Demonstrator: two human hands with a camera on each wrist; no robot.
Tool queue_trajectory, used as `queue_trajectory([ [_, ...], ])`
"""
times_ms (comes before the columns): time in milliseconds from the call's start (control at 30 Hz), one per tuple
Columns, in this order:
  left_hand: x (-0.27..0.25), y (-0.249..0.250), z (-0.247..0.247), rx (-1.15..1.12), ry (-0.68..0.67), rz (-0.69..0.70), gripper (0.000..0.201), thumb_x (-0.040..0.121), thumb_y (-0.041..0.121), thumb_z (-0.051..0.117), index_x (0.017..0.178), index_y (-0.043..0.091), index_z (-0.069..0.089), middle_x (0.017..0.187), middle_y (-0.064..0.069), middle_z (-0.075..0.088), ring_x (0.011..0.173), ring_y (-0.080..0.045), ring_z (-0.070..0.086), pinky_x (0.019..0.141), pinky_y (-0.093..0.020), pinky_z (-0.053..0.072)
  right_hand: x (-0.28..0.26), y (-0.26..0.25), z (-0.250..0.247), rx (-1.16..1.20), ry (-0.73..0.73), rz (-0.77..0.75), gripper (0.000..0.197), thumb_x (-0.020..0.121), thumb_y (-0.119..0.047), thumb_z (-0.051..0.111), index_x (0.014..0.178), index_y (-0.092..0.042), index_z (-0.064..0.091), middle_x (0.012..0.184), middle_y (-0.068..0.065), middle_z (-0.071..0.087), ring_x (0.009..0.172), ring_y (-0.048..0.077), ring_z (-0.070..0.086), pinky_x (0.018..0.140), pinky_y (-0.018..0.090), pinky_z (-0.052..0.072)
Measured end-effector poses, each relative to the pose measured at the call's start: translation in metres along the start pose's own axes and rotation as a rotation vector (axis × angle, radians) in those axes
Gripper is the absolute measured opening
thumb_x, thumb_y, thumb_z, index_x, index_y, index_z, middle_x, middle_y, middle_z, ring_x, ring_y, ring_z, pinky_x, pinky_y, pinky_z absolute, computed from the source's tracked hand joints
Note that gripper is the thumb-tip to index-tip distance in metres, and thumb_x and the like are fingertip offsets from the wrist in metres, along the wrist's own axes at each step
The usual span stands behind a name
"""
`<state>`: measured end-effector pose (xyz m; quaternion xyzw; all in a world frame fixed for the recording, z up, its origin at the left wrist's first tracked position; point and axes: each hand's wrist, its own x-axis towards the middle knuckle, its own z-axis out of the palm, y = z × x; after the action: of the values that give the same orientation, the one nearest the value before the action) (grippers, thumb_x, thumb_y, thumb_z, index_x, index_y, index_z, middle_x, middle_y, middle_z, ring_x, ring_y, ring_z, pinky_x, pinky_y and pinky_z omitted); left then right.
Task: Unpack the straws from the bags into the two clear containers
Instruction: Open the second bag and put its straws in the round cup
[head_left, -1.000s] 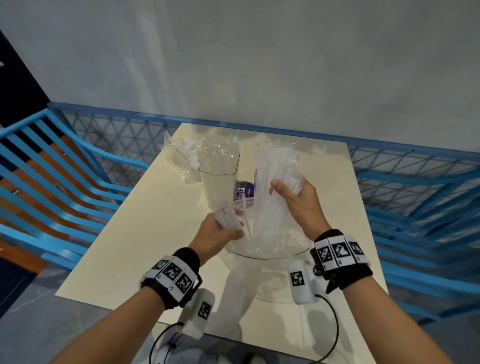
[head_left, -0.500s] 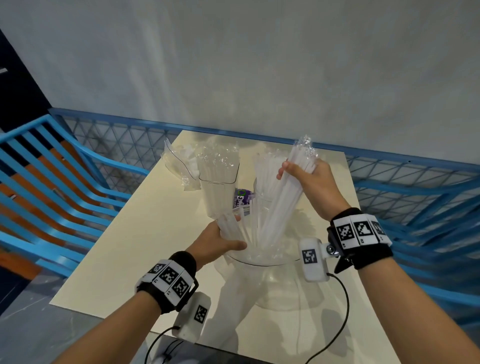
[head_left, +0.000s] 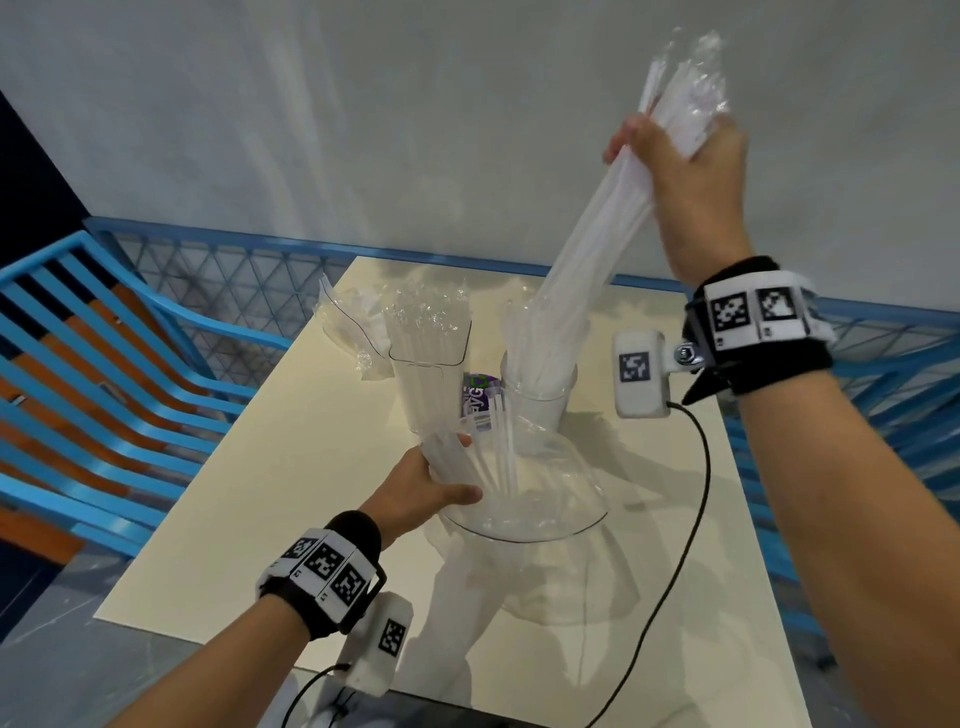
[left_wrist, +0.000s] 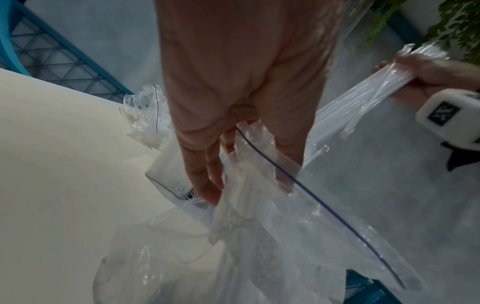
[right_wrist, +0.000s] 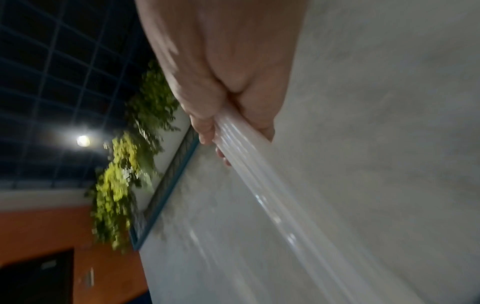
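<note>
My right hand (head_left: 670, 156) is raised high and grips a bundle of wrapped white straws (head_left: 597, 239) near its top; the same bundle (right_wrist: 249, 164) runs down from my fingers in the right wrist view. The bundle's lower end is at the round clear container (head_left: 540, 400), which holds more straws. My left hand (head_left: 431, 483) pinches the rim of a clear zip bag (head_left: 524, 499) with a few straws left inside; the bag (left_wrist: 298, 216) hangs from my fingers. A square clear container (head_left: 428, 379) full of straws stands to the left.
The cream table (head_left: 270, 493) carries an empty crumpled bag (head_left: 353, 332) at the back left and a purple label (head_left: 480, 400) between the containers. Blue railings (head_left: 104, 374) flank the table on both sides. A cable (head_left: 691, 509) hangs from my right wrist.
My right hand has lifted the straw bundle up and to the right, out of the zip bag. My left hand has stayed low on the bag's rim.
</note>
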<state>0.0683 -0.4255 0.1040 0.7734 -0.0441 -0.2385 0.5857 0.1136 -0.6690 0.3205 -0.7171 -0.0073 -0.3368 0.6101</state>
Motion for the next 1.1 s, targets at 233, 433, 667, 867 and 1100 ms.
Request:
queue_trajectory([
  [233,-0.003,0.003,0.000,-0.017,-0.011,0.004,0.054,0.077,0.007,0.079,0.122,0.024,0.056,0.110,0.007,0.063,0.105,-0.015,0.060,0.094,-0.032,0.051,-0.020,0.055,0.029,-0.129,0.092,0.001,0.037,0.089,-0.028,0.061,0.114,-0.002,0.051,0.085,0.010,0.070,0.080,0.023,0.068,0.074,0.031,0.055],
  [433,-0.003,0.003,-0.001,-0.044,-0.007,0.023,0.047,0.077,0.006,0.079,0.111,0.031,0.058,0.115,-0.001,0.064,0.104,-0.013,0.061,0.091,-0.027,0.053,0.006,0.075,0.037,-0.258,0.302,-0.074,0.035,0.093,-0.025,0.055,0.117,0.000,0.046,0.075,0.002,0.063,0.069,0.026,0.068,0.067,0.039,0.057],
  [667,-0.003,0.005,0.002,-0.098,-0.004,0.025,0.047,0.080,0.000,0.074,0.119,0.021,0.059,0.116,-0.008,0.065,0.096,-0.010,0.062,0.077,-0.015,0.054,0.010,0.109,0.043,-0.451,0.315,-0.040,0.034,0.096,-0.017,0.050,0.120,0.006,0.045,0.095,0.023,0.063,0.073,0.021,0.049,0.058,0.018,0.028],
  [867,-0.001,0.006,0.002,-0.105,-0.001,0.021,0.046,0.081,0.001,0.073,0.118,0.023,0.059,0.115,-0.003,0.065,0.100,-0.010,0.062,0.080,-0.017,0.053,0.004,0.121,0.040,-0.496,0.402,0.011,0.033,0.097,-0.011,0.047,0.126,0.002,0.044,0.117,0.018,0.058,0.090,0.025,0.059,0.066,0.021,0.036],
  [1100,0.002,0.006,0.001,-0.092,0.002,0.018,0.047,0.081,0.001,0.072,0.122,0.020,0.060,0.115,-0.005,0.065,0.102,-0.014,0.061,0.072,-0.013,0.051,-0.030,0.143,0.041,-0.449,0.117,0.076,0.038,0.089,-0.012,0.056,0.122,0.001,0.043,0.098,0.015,0.055,0.083,0.026,0.052,0.073,0.038,0.048],
])
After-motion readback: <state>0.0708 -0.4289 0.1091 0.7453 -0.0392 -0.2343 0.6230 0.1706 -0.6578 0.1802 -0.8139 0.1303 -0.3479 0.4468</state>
